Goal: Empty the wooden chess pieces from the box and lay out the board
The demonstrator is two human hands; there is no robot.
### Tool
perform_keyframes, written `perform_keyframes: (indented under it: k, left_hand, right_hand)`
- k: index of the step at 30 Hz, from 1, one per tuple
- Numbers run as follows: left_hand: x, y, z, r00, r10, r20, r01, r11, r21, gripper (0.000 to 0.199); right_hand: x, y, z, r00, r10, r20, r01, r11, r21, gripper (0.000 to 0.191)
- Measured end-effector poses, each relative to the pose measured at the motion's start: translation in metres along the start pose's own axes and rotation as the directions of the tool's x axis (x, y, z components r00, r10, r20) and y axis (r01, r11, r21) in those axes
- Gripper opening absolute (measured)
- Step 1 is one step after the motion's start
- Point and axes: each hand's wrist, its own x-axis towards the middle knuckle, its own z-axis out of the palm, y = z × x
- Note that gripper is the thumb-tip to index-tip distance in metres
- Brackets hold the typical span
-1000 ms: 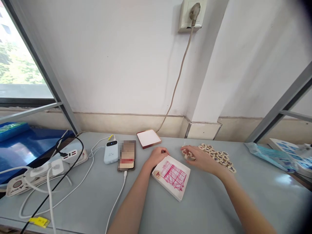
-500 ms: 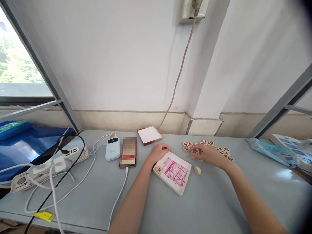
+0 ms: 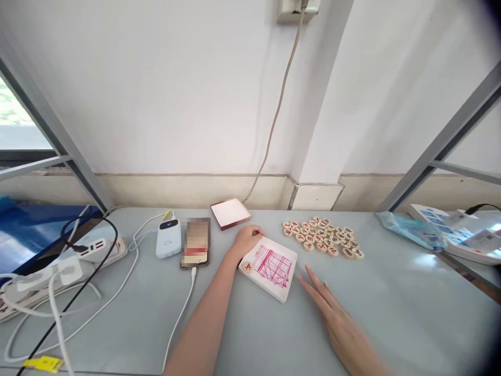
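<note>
While my two hands are parted on either side of it, the grey table (image 3: 395,308) carries everything I am looking at. Toward its far right, the xiangqi pieces (image 3: 318,238) lie in one loose flat patch, characters up, the patch longer left to right and slanting a little nearer at its right end. Left of that patch and slightly nearer sits the shallow white box (image 3: 274,269) scrawled with red lines, askew, one corner pointing toward me. Beyond it, at the table's far edge, is the red-sided tray (image 3: 230,211); the phone (image 3: 195,250) and the power bank (image 3: 169,240) lie to the left of my left arm.

My left hand (image 3: 247,239) is on the box's far-left edge, fingers bent over and touching it; their tips are hidden, so I cannot tell whether they grip or just rest. My right hand (image 3: 338,324) is spread out straight and holds nothing, its fingertips just beside the box's right edge but not touching it. From those fingertips the patch lies on the far side and to the right, bare tabletop between, whereas my fingers point far left, into the gap separating box and patch.

Smallest of all, the lone red-marked piece (image 3: 248,267) lies flat on the box's left corner, nearer my left hand than my right.
</note>
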Motion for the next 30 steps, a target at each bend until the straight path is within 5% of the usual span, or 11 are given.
perform_keyframes:
  k: [3, 6, 9, 13, 16, 19, 26, 30]
  left_hand:
    - [-0.001, -0.001, 0.001, 1.000, 0.019, -0.018, -0.019, 1.000, 0.015, 0.021]
    - [0.000, -0.001, 0.002, 0.999, 0.033, -0.020, -0.033, 0.999, 0.022, 0.022]
    - [0.000, 0.001, 0.001, 0.999, 0.038, -0.021, -0.037, 0.999, 0.031, 0.021]
    - [-0.001, 0.003, 0.000, 1.000, 0.031, -0.006, -0.030, 0.999, 0.042, 0.021]
    - [-0.001, 0.002, 0.000, 1.000, 0.031, -0.001, -0.031, 0.998, 0.059, 0.023]
    - [-0.001, 0.003, -0.001, 0.999, 0.039, 0.001, -0.039, 0.996, 0.079, 0.023]
    - [-0.002, 0.008, -0.003, 0.999, 0.047, -0.002, -0.047, 0.994, 0.099, 0.023]
    - [-0.002, 0.009, -0.003, 0.999, 0.044, -0.008, -0.043, 0.992, 0.117, 0.023]
  right_hand:
    - [0.019, 0.010, -0.019, 1.000, -0.014, 0.019, 0.011, 0.988, 0.152, 0.055]
    - [0.055, 0.019, -0.041, 0.987, -0.020, -0.159, 0.053, 0.977, 0.207, 0.048]
    - [0.095, 0.021, -0.056, 0.948, -0.073, -0.309, 0.102, 0.992, 0.080, 0.033]
    - [0.129, 0.014, -0.060, 0.917, -0.299, -0.263, 0.221, 0.932, -0.286, 0.026]
    - [0.135, 0.009, -0.056, 0.847, -0.481, -0.226, 0.313, 0.795, -0.519, 0.024]
    - [0.131, 0.010, -0.052, 0.831, -0.516, -0.209, 0.311, 0.742, -0.595, 0.022]
    - [0.125, 0.018, -0.055, 0.850, -0.486, -0.203, 0.329, 0.791, -0.516, 0.028]
    - [0.122, -0.003, -0.061, 0.848, -0.470, -0.246, 0.368, 0.855, -0.366, 0.028]
